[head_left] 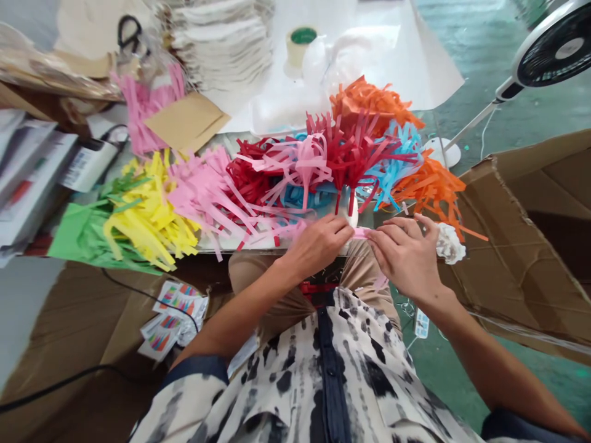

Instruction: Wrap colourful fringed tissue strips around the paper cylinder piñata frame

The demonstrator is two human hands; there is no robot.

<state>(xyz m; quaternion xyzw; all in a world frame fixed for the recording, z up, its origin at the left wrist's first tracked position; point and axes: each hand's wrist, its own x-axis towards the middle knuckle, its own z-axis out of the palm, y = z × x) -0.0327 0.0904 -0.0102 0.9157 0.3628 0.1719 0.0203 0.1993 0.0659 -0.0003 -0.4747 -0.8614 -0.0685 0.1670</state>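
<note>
Between my two hands, at the table's front edge, stretches a pink paper tassel, its narrow twisted middle bare to view. My left hand is closed on its left part, with pale pink fringe spreading out to the left. Fingers of my right hand pinch the other end; the fingertips partly hide it. Just beyond lie red tassels, a light pink tassel and blue fringe. Something white and crumpled shows beside my right hand.
Yellow, green and orange fringes lie along the table. Behind are a brown card, a tape roll, a white stack and black-handled scissors. A fan and cardboard box stand right.
</note>
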